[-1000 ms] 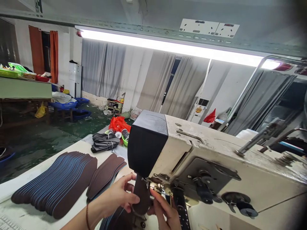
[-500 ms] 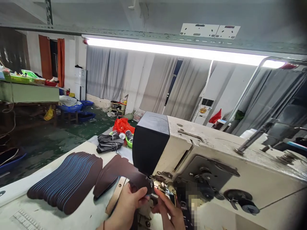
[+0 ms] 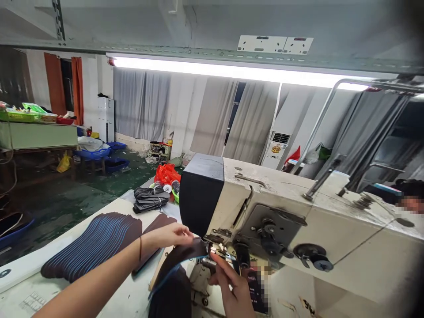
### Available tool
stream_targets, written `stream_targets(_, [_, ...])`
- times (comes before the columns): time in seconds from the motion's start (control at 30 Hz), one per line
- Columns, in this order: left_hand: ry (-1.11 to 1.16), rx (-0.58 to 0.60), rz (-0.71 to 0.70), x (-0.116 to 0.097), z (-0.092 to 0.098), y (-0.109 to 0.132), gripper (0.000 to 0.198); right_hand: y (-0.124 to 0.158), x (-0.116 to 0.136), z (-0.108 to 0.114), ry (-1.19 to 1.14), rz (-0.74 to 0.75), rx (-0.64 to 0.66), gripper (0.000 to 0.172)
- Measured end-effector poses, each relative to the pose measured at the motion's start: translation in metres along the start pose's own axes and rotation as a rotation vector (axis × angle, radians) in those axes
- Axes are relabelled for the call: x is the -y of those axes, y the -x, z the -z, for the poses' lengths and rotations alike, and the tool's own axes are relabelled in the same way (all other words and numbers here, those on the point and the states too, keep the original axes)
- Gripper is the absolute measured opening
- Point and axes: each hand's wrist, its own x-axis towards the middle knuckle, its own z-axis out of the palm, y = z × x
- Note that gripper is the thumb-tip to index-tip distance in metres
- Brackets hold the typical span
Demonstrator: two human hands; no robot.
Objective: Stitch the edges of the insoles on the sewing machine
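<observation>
A dark brown insole piece with a blue edge lies under the head of a cream sewing machine. My left hand reaches across from the left and pinches the far end of that piece beside the machine's black end cover. My right hand comes up from below, fingers closed on the piece near the presser foot. A fanned row of brown insoles lies on the white table to the left of my hands.
A bundle of dark cut pieces and a green basket with thread spools sit beyond the insoles, beside a red bag. Blue crates stand on the green floor. Another person's blurred face is at the far right edge.
My left arm has stretched out further and its hand moved up and left along the insole piece. The camera swung slightly right; the right hand stays at the presser foot.
</observation>
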Motion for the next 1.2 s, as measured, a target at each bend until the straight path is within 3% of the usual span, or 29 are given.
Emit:
stream_targets(0.07, [0.037,0.257,0.097,0.003,0.01,-0.001,0.035,0.0,0.001,-0.001,-0.001,0.007,-0.008,0.041])
stream_targets(0.13, [0.124,0.361,0.171,0.012,0.006,0.01,0.04,0.0,0.002,-0.001,0.006,0.01,-0.014,0.042])
stream_targets(0.23, [0.283,0.243,0.207,0.029,-0.019,0.036,0.049,-0.001,0.002,0.002,0.019,-0.004,0.014,0.042])
stream_targets(0.37, [0.413,0.121,0.117,0.039,-0.055,0.062,0.054,-0.003,-0.001,0.006,0.047,-0.024,0.103,0.041])
stream_targets(0.47, [0.393,0.057,0.109,0.041,-0.067,0.071,0.054,-0.004,-0.001,0.007,0.036,-0.026,0.089,0.04])
stream_targets(0.7, [0.327,-0.039,0.127,0.043,-0.064,0.08,0.054,-0.003,0.013,0.005,0.099,-0.003,0.039,0.039])
stream_targets(0.87, [0.281,-0.077,0.268,0.042,-0.061,0.082,0.063,-0.003,0.015,0.006,0.107,0.035,0.022,0.035])
stream_targets(1.0, [0.277,-0.073,0.351,0.04,-0.056,0.077,0.075,-0.004,0.011,0.008,0.098,0.051,0.044,0.038])
stream_targets(1.2, [0.414,0.02,0.271,0.034,-0.04,0.053,0.074,-0.001,0.008,0.006,0.072,-0.041,0.072,0.043])
